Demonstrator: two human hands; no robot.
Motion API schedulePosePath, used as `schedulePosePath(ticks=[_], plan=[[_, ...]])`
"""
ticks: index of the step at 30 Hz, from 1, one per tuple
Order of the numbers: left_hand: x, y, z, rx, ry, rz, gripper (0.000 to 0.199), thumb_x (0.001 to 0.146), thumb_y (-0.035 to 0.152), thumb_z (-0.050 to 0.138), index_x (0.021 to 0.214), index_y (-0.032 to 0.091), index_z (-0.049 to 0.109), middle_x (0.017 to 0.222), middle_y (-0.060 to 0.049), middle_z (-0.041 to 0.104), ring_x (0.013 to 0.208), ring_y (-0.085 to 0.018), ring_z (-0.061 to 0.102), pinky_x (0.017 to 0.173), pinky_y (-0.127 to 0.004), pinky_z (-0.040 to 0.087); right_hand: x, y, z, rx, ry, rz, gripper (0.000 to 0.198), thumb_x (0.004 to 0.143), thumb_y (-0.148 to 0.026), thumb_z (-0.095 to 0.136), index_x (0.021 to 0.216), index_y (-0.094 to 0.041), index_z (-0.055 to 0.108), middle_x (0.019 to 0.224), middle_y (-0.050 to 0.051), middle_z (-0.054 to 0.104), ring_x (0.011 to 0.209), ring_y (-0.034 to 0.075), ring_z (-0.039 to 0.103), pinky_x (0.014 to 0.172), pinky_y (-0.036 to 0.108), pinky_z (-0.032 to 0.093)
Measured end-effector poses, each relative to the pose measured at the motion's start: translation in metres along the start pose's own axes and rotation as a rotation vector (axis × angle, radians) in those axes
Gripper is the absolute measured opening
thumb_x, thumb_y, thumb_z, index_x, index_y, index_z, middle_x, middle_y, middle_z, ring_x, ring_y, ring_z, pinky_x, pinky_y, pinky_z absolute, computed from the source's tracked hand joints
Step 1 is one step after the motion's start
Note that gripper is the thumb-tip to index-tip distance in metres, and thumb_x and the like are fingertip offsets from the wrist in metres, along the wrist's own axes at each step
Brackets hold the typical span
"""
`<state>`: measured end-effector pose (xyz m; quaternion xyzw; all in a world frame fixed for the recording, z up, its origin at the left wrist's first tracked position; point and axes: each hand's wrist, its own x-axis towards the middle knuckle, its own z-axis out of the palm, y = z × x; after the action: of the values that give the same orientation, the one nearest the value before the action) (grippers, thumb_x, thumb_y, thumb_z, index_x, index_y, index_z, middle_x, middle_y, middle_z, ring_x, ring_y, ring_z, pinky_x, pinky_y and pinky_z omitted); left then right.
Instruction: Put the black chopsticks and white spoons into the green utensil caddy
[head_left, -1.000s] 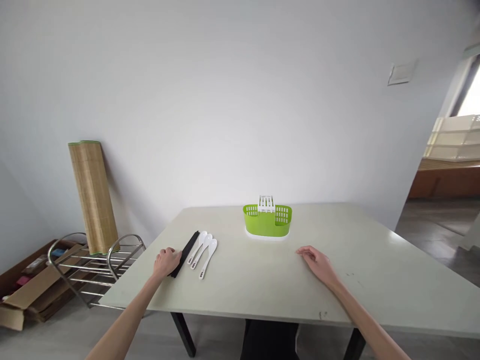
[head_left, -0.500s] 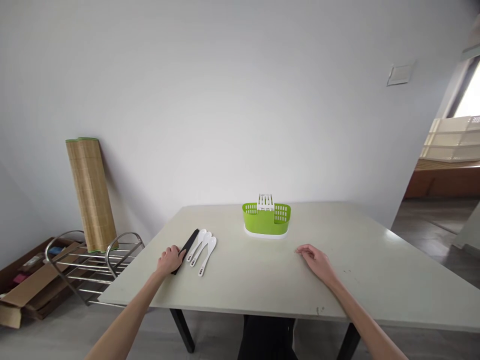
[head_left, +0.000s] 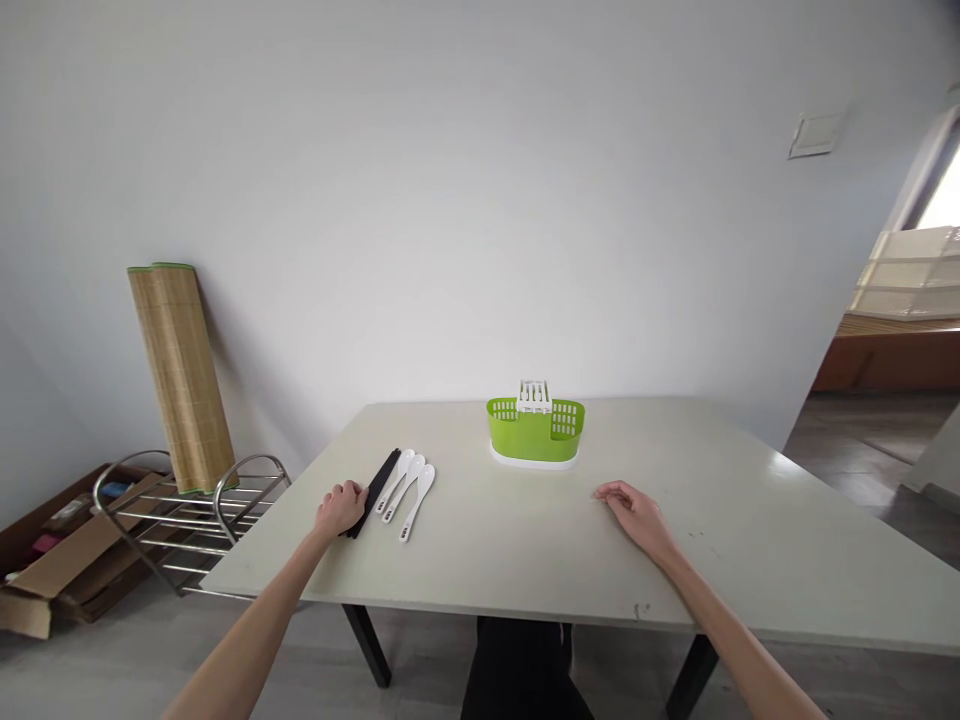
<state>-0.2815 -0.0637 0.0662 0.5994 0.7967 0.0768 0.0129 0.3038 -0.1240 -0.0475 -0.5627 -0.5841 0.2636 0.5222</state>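
My left hand (head_left: pixel 342 508) is at the left side of the table, its curled fingers closed against the left edge of a bundle of black chopsticks (head_left: pixel 379 487). The chopsticks lie slanted, their near ends slightly spread beside the hand. Just right of them are three white spoons (head_left: pixel 409 488) with dark marks on the handle ends, bowls pointing away from me. A green plastic utensil basket (head_left: pixel 531 436) with a white base and white slotted top part stands near the wall. My right hand (head_left: pixel 634 515) rests on the table, fingers loosely bent and holding nothing.
The pale table (head_left: pixel 517 545) meets a white wall. Left of it stand a metal rack (head_left: pixel 187 530), a rolled bamboo mat (head_left: pixel 184 380) leaning on the wall, and an open cardboard box (head_left: pixel 71 580). A white wall plate (head_left: pixel 817 134) is at upper right.
My left thumb has drawn back from across the chopsticks to their left edge, and their near ends look more spread. My right hand stays put. The view has shifted slightly.
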Motion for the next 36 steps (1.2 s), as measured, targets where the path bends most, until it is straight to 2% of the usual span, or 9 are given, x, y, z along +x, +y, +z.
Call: schedulePosePath(ticks=[10,15,21,27,36], plan=[[-0.004,-0.003,0.004,-0.032,0.016,0.025,0.042,0.097,0.043,0.039,0.117,0.017,0.064,0.133,-0.021,0.066,0.127,-0.037,0.062,0.106,-0.048,0.046,-0.002,0.000,-0.003,-0.031,-0.003,0.009,0.026,0.088,-0.043,0.057,0.097,-0.026,0.074,0.104,0.006,0.082,0.099,0.027,0.075,0.097,0.043,0.054],[0.004,-0.007,0.003,-0.066,-0.007,0.034,0.038,0.095,0.043,0.042,0.116,0.019,0.063,0.130,-0.019,0.069,0.122,-0.034,0.066,0.101,-0.043,0.050,-0.005,-0.002,-0.005,-0.050,0.005,0.015,0.026,0.087,-0.044,0.058,0.096,-0.026,0.075,0.104,0.007,0.082,0.098,0.027,0.076,0.095,0.042,0.055],[0.011,-0.010,0.000,-0.073,-0.036,0.045,0.039,0.096,0.048,0.043,0.114,0.019,0.062,0.124,-0.018,0.073,0.112,-0.031,0.071,0.092,-0.038,0.053,-0.006,-0.002,-0.005,-0.051,0.007,0.015,0.026,0.088,-0.043,0.056,0.097,-0.026,0.073,0.103,0.007,0.082,0.099,0.027,0.076,0.096,0.042,0.055],[0.007,-0.009,-0.002,-0.047,-0.037,0.085,0.044,0.097,0.053,0.042,0.118,0.020,0.062,0.128,-0.017,0.072,0.112,-0.032,0.070,0.090,-0.040,0.054,-0.007,-0.001,-0.007,-0.060,0.008,0.016,0.026,0.087,-0.043,0.057,0.097,-0.025,0.074,0.104,0.007,0.082,0.098,0.027,0.075,0.096,0.042,0.054],[0.008,-0.004,-0.011,0.072,-0.059,0.123,0.038,0.101,0.041,0.043,0.118,0.016,0.065,0.128,-0.020,0.071,0.111,-0.034,0.070,0.089,-0.042,0.053,-0.010,-0.002,-0.007,-0.066,0.016,0.028,0.027,0.087,-0.043,0.056,0.098,-0.025,0.073,0.105,0.007,0.081,0.100,0.028,0.075,0.097,0.043,0.053]])
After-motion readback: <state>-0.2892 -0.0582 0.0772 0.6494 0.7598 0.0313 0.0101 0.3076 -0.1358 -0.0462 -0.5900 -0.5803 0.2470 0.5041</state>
